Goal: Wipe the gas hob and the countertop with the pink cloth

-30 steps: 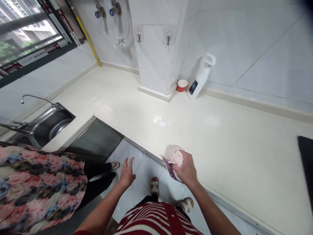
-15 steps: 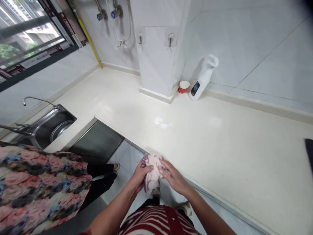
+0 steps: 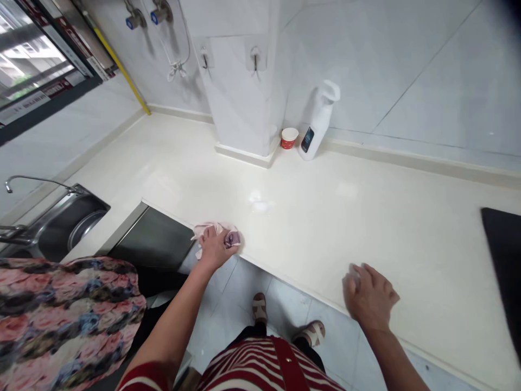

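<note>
My left hand [image 3: 214,248] is closed on a pink and purple cloth [image 3: 233,239], pressing it on the front edge of the pale countertop [image 3: 309,217]. Part of the cloth spreads out beyond my fingers to the left. Far to the right, my right hand [image 3: 369,297] is by the counter's front edge, empty, with its fingers apart and a little bent. It seems to rest on the surface. A whitish patch [image 3: 260,202] shows on the counter ahead of the cloth; I cannot tell whether it is wet or just glare.
Against the wall stand a red and white paper cup [image 3: 289,138] and a white bottle [image 3: 318,122], beside a pillar [image 3: 238,98]. A steel sink [image 3: 49,217] is at left. A person in a floral top [image 3: 69,320] stands near me. A black panel [image 3: 504,255] lies at right.
My hands have moved apart. The left took the cloth left and forward onto the counter's edge; the right let go of it and moved right to the counter. The view has shifted right.
</note>
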`<action>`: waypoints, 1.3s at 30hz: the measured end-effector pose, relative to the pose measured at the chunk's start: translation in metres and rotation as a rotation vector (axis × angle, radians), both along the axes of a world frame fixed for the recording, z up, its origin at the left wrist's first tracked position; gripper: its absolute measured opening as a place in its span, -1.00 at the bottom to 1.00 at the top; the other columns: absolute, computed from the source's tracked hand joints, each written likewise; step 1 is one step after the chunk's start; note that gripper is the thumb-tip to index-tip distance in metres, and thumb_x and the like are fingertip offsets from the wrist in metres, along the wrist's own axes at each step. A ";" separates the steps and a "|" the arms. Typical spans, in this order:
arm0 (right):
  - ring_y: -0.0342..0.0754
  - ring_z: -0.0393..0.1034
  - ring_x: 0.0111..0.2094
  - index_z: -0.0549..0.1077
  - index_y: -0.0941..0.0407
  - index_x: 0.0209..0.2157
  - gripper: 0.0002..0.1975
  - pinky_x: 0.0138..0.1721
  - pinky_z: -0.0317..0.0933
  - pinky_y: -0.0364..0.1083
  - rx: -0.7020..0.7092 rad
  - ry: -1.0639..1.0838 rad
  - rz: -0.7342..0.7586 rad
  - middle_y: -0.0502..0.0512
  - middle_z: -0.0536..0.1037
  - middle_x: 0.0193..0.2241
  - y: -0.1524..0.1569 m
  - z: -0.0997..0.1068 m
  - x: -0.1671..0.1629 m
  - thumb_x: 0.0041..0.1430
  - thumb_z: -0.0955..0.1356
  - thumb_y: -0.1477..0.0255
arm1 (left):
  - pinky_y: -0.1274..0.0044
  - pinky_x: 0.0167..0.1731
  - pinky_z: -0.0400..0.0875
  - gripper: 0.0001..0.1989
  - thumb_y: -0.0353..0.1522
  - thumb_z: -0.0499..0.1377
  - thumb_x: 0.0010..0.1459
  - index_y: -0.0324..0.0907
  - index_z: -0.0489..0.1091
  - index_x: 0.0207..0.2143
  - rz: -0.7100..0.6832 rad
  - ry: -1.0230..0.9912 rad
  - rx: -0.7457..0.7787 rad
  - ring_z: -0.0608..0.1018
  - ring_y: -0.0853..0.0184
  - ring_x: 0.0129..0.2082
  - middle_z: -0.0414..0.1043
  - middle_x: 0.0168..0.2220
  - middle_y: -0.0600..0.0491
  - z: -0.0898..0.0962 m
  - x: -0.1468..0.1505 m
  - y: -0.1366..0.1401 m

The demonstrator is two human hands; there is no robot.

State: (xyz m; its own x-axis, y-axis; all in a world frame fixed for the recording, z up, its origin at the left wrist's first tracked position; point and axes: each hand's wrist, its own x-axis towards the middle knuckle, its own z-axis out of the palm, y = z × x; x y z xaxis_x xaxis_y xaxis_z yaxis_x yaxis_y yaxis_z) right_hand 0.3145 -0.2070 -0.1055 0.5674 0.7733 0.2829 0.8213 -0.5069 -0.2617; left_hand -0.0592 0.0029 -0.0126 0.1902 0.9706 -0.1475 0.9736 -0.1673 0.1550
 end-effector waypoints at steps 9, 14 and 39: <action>0.19 0.24 0.07 0.44 0.11 -0.05 -0.68 0.00 0.02 0.18 -0.011 -0.087 0.005 0.25 0.43 0.08 0.009 0.000 -0.006 0.24 0.24 0.31 | 0.25 -0.08 0.31 -0.63 -0.13 0.19 0.12 -0.11 0.49 -0.09 -0.384 -0.119 0.040 0.35 0.06 -0.09 0.37 -0.14 -0.13 -0.010 0.070 -0.062; 0.19 0.23 0.07 0.43 0.10 -0.03 -0.67 0.00 0.03 0.17 -0.026 -0.066 -0.003 0.25 0.42 0.09 0.007 0.002 -0.006 0.23 0.24 0.31 | 0.28 -0.15 0.39 -0.60 -0.05 0.16 0.12 -0.10 0.50 -0.13 -0.570 -0.260 -0.123 0.38 0.09 -0.10 0.39 -0.08 -0.12 -0.019 0.153 -0.118; 0.14 0.18 0.10 0.43 0.12 -0.01 -0.68 0.06 -0.03 0.11 -0.061 -0.046 0.009 0.27 0.42 0.07 0.016 0.014 -0.010 0.26 0.24 0.35 | 0.37 -0.18 0.34 -0.61 -0.13 0.20 0.09 -0.15 0.44 -0.09 -0.103 0.063 0.073 0.43 0.07 -0.10 0.32 -0.11 -0.11 -0.010 0.018 -0.013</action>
State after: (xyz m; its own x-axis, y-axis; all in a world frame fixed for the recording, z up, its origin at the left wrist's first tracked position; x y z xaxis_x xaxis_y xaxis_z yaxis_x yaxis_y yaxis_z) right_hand 0.3049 -0.1915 -0.0913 0.5479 0.7948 0.2609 0.8363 -0.5133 -0.1926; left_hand -0.0410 -0.0101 -0.0227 0.2818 0.9550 -0.0920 0.9582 -0.2752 0.0782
